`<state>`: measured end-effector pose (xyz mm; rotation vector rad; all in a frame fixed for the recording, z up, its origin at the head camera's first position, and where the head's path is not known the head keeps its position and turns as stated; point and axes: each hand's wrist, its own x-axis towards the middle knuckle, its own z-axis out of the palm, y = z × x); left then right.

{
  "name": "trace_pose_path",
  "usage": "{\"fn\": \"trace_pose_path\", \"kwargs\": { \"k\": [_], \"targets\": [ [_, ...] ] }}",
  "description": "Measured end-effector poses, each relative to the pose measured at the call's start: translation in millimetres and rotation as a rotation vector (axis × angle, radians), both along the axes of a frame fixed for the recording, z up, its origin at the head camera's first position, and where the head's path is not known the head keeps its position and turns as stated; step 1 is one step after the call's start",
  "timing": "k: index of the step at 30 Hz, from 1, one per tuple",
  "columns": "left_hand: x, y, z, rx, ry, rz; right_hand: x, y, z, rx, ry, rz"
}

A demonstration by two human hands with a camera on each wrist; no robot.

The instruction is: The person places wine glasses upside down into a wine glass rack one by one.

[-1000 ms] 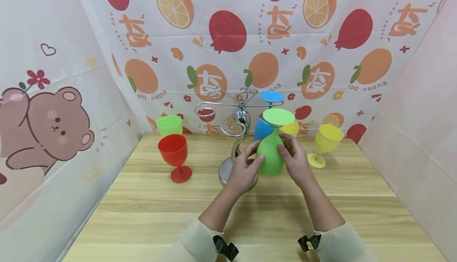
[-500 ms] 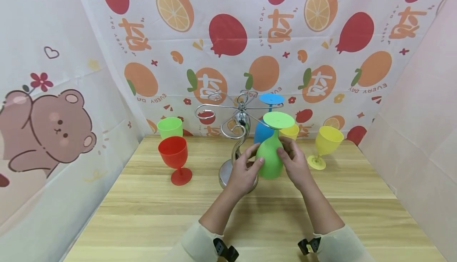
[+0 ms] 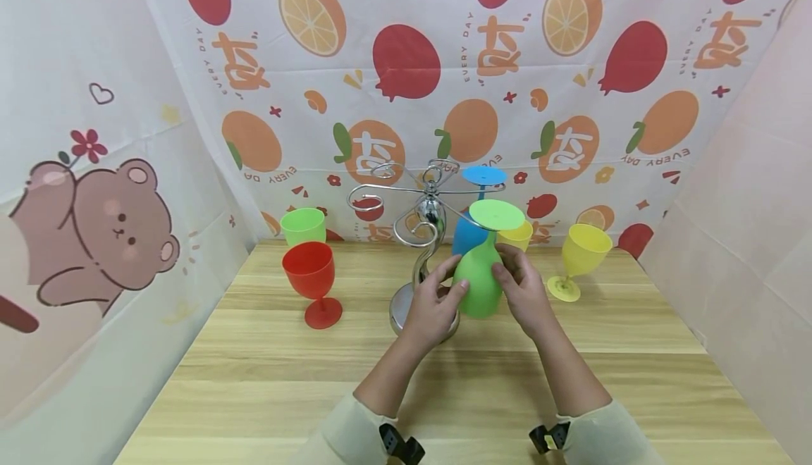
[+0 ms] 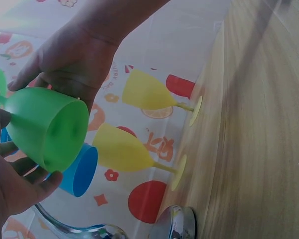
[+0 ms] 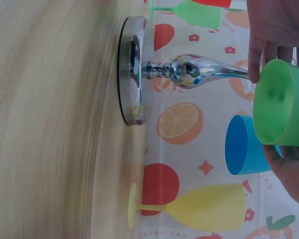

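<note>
A green plastic goblet (image 3: 480, 278) hangs upside down at a front arm of a chrome goblet rack (image 3: 430, 206), its flat foot above the wire and its stem at the curl. My left hand (image 3: 436, 299) holds the bowl from the left, thumb and fingers spread around it. On the other side my right hand (image 3: 524, 285) grips the bowl with curled fingers. In the left wrist view the goblet's open mouth (image 4: 67, 134) faces down toward the tabletop, apart from it. Behind, a blue goblet (image 3: 483, 175) hangs upside down on another arm.
At left on the wooden table (image 3: 285, 394) stand a red goblet (image 3: 311, 275) and, behind it, another green goblet (image 3: 303, 224). Two yellow goblets stand at right, the nearer yellow goblet (image 3: 582, 250) being fully visible. A printed curtain (image 3: 406, 0) closes off the back.
Both hands keep hold of the green goblet, nearly still at the rack. The head view has tilted up slightly, and the bear print on the left curtain has shifted right.
</note>
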<state>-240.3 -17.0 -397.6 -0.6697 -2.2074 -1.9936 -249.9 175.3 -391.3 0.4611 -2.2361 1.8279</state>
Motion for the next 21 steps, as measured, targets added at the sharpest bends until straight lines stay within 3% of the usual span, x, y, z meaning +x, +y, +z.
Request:
{"fn": "trace_pose_path", "kwargs": {
  "k": [6,14,21],
  "targets": [
    [1.8,0.1,0.5,-0.001,-0.040,0.003,0.2,0.2,-0.4,-0.005,-0.014,0.000],
    [2.0,0.3,-2.7,-0.013,-0.012,0.030,-0.8,0.4,-4.1,-0.008,-0.014,0.001],
    [1.2,0.4,-5.5,-0.017,-0.030,0.032,-1.0,0.6,-5.5,-0.016,-0.016,0.012]
  ]
}}
